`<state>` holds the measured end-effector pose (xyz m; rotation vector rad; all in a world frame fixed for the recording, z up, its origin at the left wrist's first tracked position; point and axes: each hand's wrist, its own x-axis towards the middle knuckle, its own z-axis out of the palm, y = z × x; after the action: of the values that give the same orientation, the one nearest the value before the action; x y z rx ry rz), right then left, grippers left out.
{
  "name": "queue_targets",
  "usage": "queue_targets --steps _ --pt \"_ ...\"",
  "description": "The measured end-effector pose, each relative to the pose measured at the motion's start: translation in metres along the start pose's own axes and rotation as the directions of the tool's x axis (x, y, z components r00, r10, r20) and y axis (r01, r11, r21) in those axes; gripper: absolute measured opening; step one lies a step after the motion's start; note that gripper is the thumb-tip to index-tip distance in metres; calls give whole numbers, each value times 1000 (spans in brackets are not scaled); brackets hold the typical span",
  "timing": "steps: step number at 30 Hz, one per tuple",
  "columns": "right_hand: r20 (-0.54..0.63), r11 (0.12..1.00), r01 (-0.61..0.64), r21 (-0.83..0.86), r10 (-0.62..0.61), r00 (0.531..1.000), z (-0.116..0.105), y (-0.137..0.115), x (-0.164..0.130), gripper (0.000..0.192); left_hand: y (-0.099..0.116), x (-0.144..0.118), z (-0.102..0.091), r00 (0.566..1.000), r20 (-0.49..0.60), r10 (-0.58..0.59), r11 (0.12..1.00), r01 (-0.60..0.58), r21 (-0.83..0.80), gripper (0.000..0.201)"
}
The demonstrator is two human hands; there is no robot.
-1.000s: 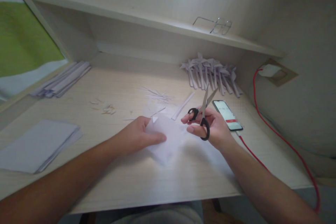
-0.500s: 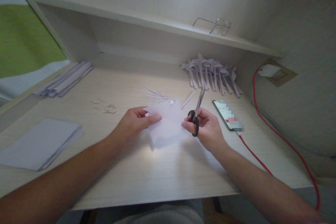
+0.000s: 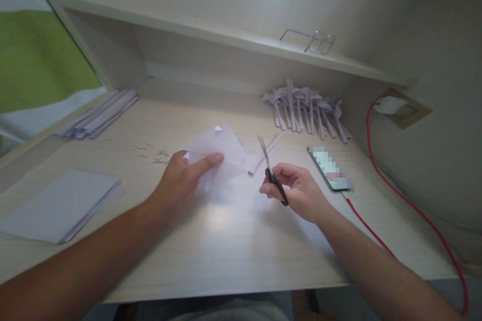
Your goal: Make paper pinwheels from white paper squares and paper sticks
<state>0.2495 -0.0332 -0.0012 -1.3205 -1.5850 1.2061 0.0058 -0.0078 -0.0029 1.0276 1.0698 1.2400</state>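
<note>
Left hand (image 3: 181,175) pinches white paper (image 3: 226,144) under thumb; right hand (image 3: 295,188), fingers curled, grips black-handled scissors (image 3: 277,185) left of phone (image 3: 330,170).

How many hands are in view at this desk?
2. The left hand holds white paper near the middle; the right hand holds the scissors, left of the phone. No other hand shows.

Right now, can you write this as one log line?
left hand: holds sheet; right hand: holds scissors, apart from sheet; phone: on desk
</note>
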Motion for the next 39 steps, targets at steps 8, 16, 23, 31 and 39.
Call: queue_targets --steps 8,16,23,31,39 --pt "150 975 -28 -220 62 987 0 -3 -2 31 7 4 -4 999 -25 48 985 -52 -162 23" --pt "160 983 -15 -182 45 986 -1 1 -4 33 7 2 -3 999 -26 26 995 -28 -95 26" --pt "169 985 -34 -168 63 984 -1 1 -3 34 8 1 -3 1000 -25 19 996 -21 -89 27" --pt "209 986 -73 -149 103 972 -5 4 -2 37 4 3 -6 998 -44 44 990 -49 -131 28" --pt "-66 1000 12 0 -12 998 -16 6 9 36 0 2 -7 988 127 -92 971 61 230 25"
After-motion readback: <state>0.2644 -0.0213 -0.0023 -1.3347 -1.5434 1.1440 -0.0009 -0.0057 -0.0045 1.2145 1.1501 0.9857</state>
